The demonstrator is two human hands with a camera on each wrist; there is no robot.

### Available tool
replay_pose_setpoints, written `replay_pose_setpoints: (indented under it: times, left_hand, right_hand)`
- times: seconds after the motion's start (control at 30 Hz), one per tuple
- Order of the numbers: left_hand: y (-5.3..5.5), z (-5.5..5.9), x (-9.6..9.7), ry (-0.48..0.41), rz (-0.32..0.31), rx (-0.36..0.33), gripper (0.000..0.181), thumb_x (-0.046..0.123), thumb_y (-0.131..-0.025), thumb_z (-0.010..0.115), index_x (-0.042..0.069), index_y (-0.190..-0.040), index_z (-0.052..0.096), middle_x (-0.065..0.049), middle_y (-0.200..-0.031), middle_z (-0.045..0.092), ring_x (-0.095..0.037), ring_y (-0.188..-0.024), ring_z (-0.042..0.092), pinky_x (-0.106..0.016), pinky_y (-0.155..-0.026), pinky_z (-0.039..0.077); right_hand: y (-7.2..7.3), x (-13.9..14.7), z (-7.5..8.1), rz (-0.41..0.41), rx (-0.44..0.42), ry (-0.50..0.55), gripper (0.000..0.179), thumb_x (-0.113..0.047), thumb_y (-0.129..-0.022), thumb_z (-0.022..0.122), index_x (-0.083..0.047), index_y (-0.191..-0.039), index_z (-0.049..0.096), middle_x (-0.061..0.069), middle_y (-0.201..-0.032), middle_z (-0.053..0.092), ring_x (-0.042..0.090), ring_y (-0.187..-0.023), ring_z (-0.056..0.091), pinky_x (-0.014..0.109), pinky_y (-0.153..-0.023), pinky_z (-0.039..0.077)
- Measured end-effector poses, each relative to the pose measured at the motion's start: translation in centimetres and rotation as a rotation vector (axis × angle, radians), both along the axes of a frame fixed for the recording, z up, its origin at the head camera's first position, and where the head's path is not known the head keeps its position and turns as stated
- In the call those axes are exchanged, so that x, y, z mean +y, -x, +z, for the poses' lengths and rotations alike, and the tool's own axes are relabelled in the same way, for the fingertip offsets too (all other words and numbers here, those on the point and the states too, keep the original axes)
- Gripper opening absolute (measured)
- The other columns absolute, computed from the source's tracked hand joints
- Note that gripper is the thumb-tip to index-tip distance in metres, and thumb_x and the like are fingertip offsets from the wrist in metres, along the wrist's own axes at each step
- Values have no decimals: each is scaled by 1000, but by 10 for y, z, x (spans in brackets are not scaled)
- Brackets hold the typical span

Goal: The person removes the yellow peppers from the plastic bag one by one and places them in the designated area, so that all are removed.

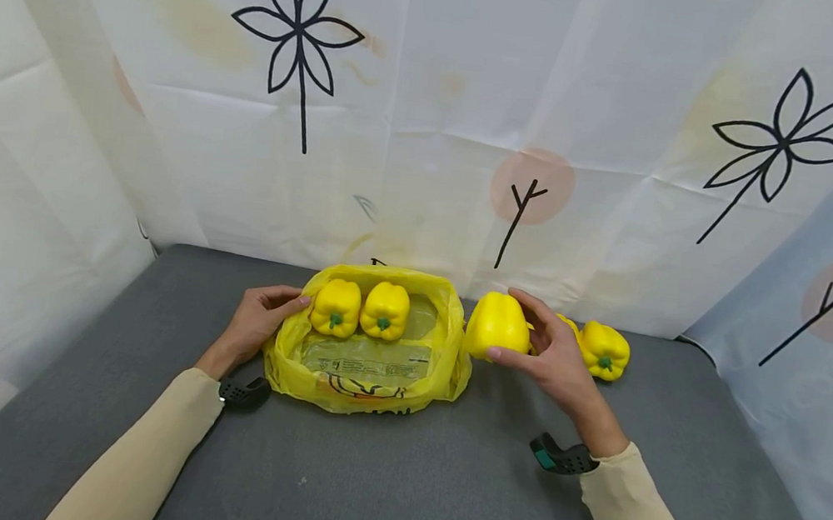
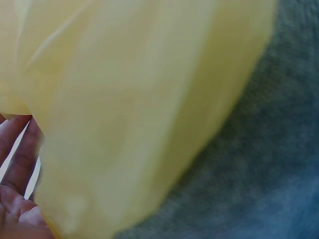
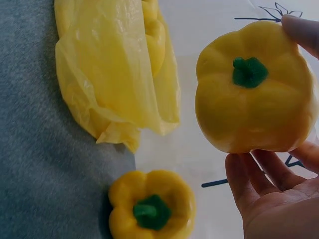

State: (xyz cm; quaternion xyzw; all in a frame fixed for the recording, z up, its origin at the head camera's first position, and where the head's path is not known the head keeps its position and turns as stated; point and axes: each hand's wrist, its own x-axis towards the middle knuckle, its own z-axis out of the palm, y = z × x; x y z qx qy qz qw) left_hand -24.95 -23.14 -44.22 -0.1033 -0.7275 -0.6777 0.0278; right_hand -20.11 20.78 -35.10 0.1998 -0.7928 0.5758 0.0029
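A yellow plastic bag (image 1: 293,372) stands on the table with its mouth rolled open, printing on its front. Two yellow bell peppers, one on the left (image 1: 336,309) and one beside it (image 1: 385,311), lie in the bag's back left part, green stems toward me. My left hand (image 1: 257,322) pinches the bag's left rim; the bag hides part of its fingers in the left wrist view. Just right of the bag, my right hand (image 1: 561,359) holds another yellow bell pepper (image 1: 496,326) up off the table, its green stem (image 3: 250,72) showing in the right wrist view.
On the grey table (image 1: 395,484), right of my right hand, lies a yellow bell pepper (image 1: 605,351). Another yellow one (image 1: 569,322) is partly hidden behind that hand. A white patterned curtain (image 1: 437,128) hangs along the table's back edge and both sides.
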Motion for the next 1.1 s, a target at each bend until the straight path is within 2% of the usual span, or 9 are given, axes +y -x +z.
replay_pose_setpoints:
  times: [0.37,0.6,0.93,1.1]
  left_hand:
    - [-1,2,0,8,-3,-8,42,20,-101,67,-12,-128,63,6,-103,71,-11,-90,69,-26,-77,60]
    - [-2,2,1,20,4,-12,43,21,-101,68,-12,-128,63,6,-103,71,-11,-90,69,-26,-77,60]
    - [-1,2,1,10,11,-20,43,21,-100,68,-12,-127,64,6,-102,71,-11,-90,69,-26,-77,60]
    - [0,2,1,17,15,-19,40,20,-100,68,-10,-126,65,6,-103,71,-10,-90,69,-26,-77,60]
  right_hand:
    - [-7,15,-6,-11,-12,-1,84,-2,-86,81,-5,-157,35,15,-151,41,23,-117,58,23,-92,54]
    - [-13,24,-10,-22,-15,-9,84,-2,-87,80,-5,-157,33,15,-152,39,17,-121,55,20,-95,51]
    - [-15,36,-19,-57,-26,-31,81,-5,-87,81,-5,-155,36,13,-149,41,18,-121,53,18,-93,51]
    - [-17,40,-21,-73,-29,-30,82,-4,-88,80,-4,-156,35,14,-153,37,18,-121,52,17,-94,50]
